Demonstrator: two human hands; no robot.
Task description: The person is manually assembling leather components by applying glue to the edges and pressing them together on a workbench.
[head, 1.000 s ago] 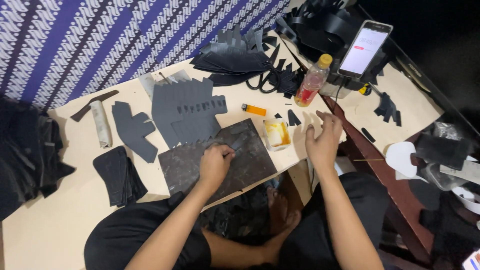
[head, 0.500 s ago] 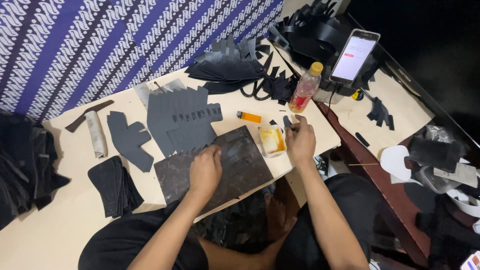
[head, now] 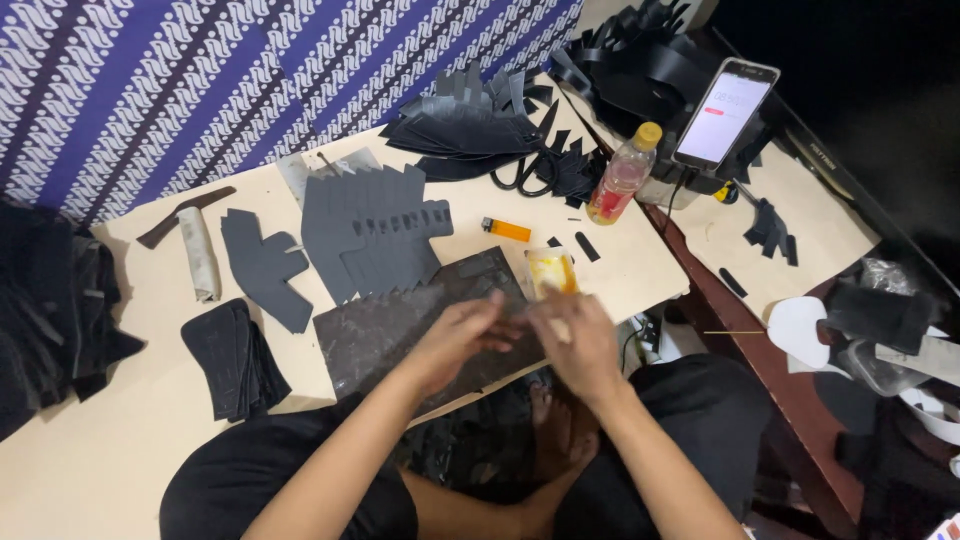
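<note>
My left hand (head: 455, 342) and my right hand (head: 582, 340) meet over the near right part of a dark stone slab (head: 385, 335) on the low pale table (head: 120, 440). Their fingertips touch, and motion blur hides whether anything small is pinched between them. A small yellow tub (head: 552, 270) stands just beyond my right hand at the slab's corner. An orange lighter (head: 506, 230) and a short black strip (head: 587, 246) lie behind it. Fanned grey cut pieces (head: 370, 230) lie past the slab.
A hammer (head: 195, 250), a grey shaped piece (head: 262, 265) and a stack of black pieces (head: 235, 355) lie at the left. Scissors (head: 530, 172), a yellow-capped bottle (head: 622, 180), a propped phone (head: 725, 112) and heaps of black cut-outs (head: 470, 120) sit at the back right.
My right hand has come back from beside the yellow tub toward me and joined my left hand over the slab. The left hand has shifted right to meet it.
</note>
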